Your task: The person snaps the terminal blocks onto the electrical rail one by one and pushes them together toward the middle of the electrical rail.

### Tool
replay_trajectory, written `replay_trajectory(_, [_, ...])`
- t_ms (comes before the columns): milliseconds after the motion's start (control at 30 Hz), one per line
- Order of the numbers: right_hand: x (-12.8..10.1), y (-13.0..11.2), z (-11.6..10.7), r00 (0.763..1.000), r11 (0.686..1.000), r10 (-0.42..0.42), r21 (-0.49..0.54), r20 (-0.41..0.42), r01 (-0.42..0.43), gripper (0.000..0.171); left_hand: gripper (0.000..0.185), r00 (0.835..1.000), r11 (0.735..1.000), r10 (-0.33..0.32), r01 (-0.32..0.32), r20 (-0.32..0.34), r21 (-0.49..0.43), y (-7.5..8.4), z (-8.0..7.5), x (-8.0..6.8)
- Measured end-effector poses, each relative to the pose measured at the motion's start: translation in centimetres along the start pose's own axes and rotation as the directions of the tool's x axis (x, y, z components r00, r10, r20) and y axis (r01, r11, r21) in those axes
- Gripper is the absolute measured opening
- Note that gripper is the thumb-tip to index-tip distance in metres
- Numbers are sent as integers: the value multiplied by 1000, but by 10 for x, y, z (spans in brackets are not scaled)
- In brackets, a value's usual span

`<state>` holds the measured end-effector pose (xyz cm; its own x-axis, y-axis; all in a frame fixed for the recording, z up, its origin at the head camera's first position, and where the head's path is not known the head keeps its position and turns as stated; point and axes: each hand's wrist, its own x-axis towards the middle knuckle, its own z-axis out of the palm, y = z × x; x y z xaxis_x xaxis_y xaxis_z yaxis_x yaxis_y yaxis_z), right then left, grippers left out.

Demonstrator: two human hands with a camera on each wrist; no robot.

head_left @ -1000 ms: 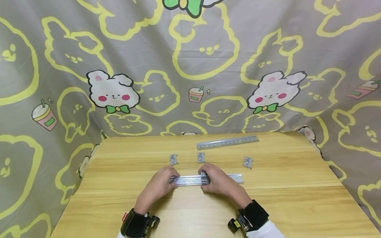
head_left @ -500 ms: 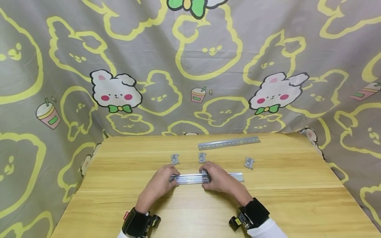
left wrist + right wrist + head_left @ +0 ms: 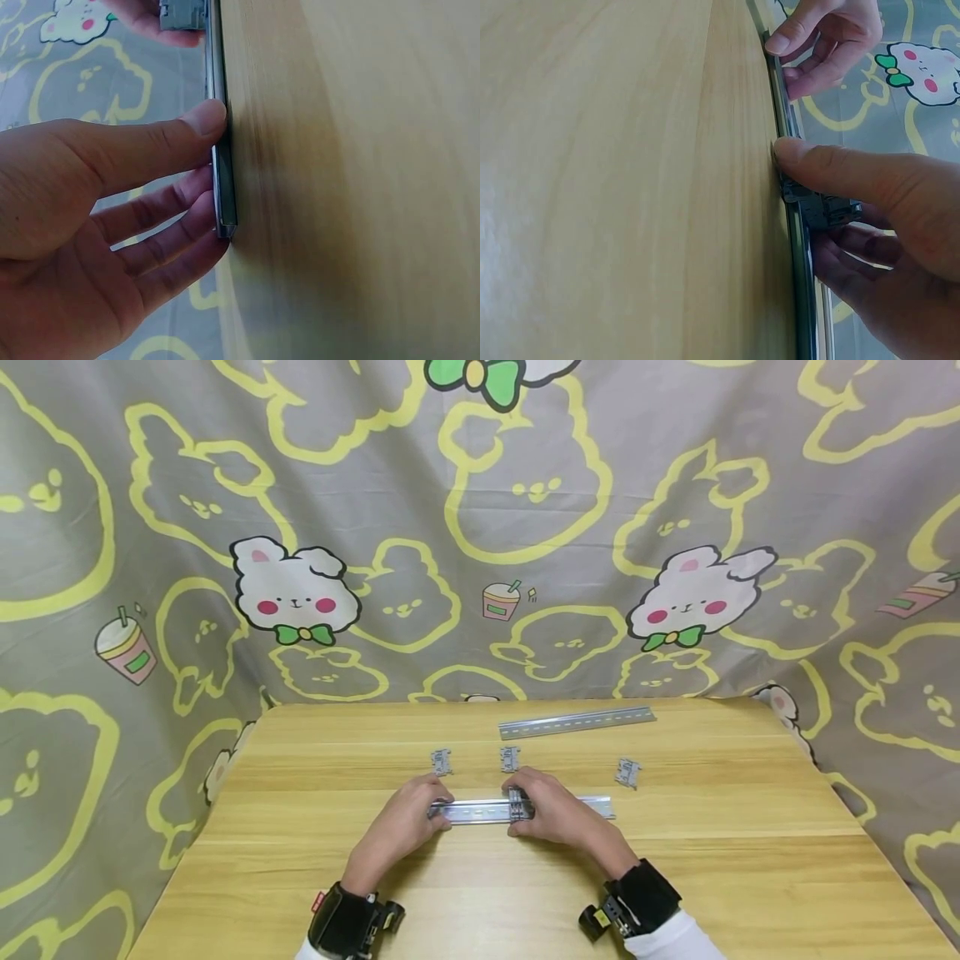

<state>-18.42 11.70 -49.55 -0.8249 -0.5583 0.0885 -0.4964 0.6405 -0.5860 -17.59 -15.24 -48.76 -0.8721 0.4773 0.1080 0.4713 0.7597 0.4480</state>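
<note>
On the pale wooden counter [image 3: 300, 877], the left hand [image 3: 408, 817] pinches the left end of a long grey slotted metal rail [image 3: 480, 811], thumb on the near edge and fingers [image 3: 176, 225] curled over the far edge. The rail lies flat across the middle of the counter, running left to right. The right hand [image 3: 551, 810] grips a small grey plastic clip block [image 3: 516, 804] seated across the rail near its middle, thumb at the near side and fingers behind; the rail's right end pokes out past that hand.

Behind the hands, well short of the far edge, three loose grey clip blocks lie in a row: one at the left [image 3: 441, 762], one just behind the right hand's fingers [image 3: 509, 758], and one further right [image 3: 626, 771]. Nothing lies between these and the held rail. Beyond them, a second grey slotted metal rail [image 3: 577, 722] lies near the back edge. A grey curtain printed with yellow rabbit outlines [image 3: 150, 568] hangs all around the counter.
</note>
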Motion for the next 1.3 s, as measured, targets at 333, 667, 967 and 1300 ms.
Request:
replay_trajectory(333, [-6,1,-6,1000,1000,-7,2,-15,7,75,31,1000,996,-28,27,-11,-82,7,-14,4])
replay_trajectory(667, [-18,21,-71,984,1000,26,21,-174,-23,61,39,999,996,50,-48,20,-78,20,-37,60])
replay_trajectory(967, [-25,72,-118,968,986,3,-163,-252,-46,53,56,994,993,80,-85,77,78,17,-39,113])
replay_trajectory(1300, [-25,132,-132,981,958,19,-277,-192,-73,52,58,991,999,43,-46,130,19,0,-8,140])
